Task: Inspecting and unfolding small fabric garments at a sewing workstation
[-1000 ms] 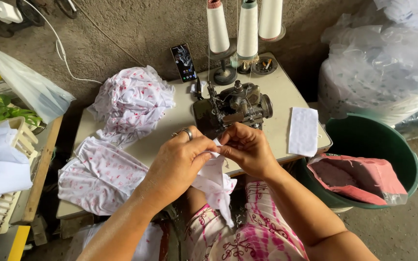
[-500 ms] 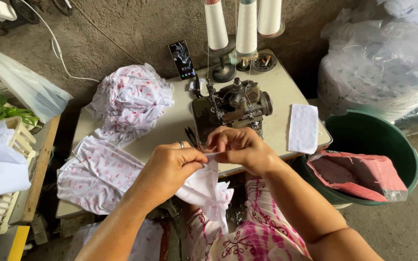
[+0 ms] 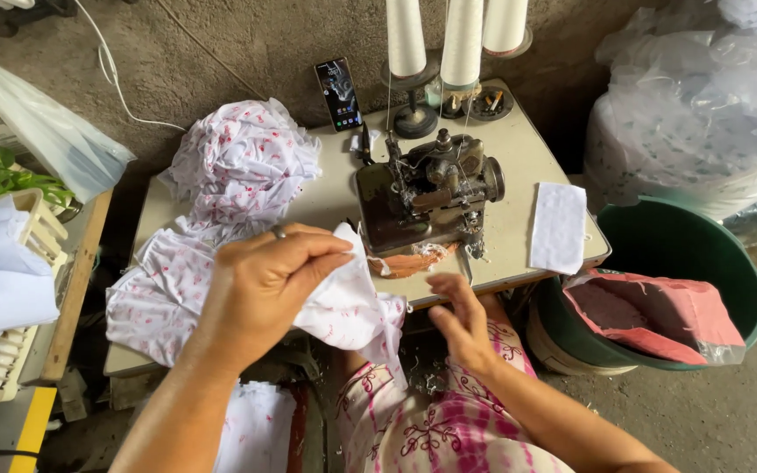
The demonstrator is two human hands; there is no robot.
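The left hand (image 3: 265,285) pinches a small white cloth piece (image 3: 343,302) with red print, lifted just in front of the sewing machine (image 3: 427,197). The right hand (image 3: 462,324) is open and holds nothing; it hangs below the table edge (image 3: 501,280), in front of the machine, with fingers spread.

The grip is only at one corner of the piece, so the loose end hanging toward the lap could slip or fold, I think. It could also catch on the machine's front parts, because these are very near. Left of the machine lies a pile of the same cloth (image 3: 243,162), and a flat white piece (image 3: 558,226) lies to the right. Behind the machine stand a phone (image 3: 341,92) and thread cones (image 3: 462,39); threads could tangle if the cloth swings up.
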